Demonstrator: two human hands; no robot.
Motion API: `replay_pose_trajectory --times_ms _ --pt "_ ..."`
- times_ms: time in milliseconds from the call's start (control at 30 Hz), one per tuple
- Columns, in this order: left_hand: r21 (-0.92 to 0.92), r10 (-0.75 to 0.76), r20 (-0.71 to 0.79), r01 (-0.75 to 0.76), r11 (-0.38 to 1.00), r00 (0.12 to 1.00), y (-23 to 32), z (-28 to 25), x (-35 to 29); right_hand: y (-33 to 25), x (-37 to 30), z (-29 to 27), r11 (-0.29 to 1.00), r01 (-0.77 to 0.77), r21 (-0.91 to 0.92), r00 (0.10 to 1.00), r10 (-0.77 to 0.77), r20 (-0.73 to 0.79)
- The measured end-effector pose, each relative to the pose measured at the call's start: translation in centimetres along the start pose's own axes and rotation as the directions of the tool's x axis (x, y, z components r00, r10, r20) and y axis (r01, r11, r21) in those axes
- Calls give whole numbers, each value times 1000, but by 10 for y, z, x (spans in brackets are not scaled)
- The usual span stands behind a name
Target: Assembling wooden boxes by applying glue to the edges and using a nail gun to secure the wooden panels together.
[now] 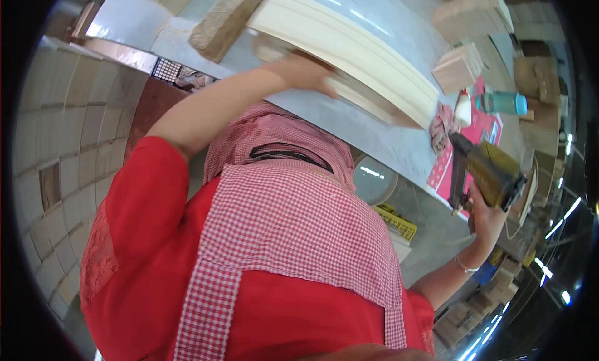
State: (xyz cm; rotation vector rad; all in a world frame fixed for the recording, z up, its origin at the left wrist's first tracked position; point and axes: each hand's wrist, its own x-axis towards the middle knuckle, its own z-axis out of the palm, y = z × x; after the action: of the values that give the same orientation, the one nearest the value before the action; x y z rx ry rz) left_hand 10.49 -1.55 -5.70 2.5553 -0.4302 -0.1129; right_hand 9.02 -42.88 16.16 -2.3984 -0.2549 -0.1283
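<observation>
A long pale wooden box-like piece point(349, 39) with stepped moulding lies slantwise on the grey-white table point(374, 136). My left hand point(302, 73) is at its near side, gripping a wooden board there. Its thumb shows, pointing right; the other fingers are partly hidden and blurred. The board's left end is smeared by motion. At the right, my right hand point(486, 214) is wrapped round the handle of a nail gun point(496, 170) with an olive-brown body and black magazine. The gun's nose points up and left, apart from the wooden piece.
A wrapped brown block point(224, 27) lies left of the wooden piece. Wooden blocks point(458, 68) are stacked at the far right. Close to the nail gun are a teal bottle point(499, 102), a white bottle point(462, 109) and a crumpled cloth point(442, 127). Stacked wood point(75, 136) lines the left.
</observation>
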Motion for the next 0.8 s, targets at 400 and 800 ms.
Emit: replay_pose_trajectory --times_ms 400,800 --pt "-773 327 225 -36 633 918 71 -30 -63 -28 16 3 972 41 -231 999 -42 0" --pt "-535 32 -450 -299 790 892 -9 -49 -37 -92 63 45 926 297 -232 924 -218 314"
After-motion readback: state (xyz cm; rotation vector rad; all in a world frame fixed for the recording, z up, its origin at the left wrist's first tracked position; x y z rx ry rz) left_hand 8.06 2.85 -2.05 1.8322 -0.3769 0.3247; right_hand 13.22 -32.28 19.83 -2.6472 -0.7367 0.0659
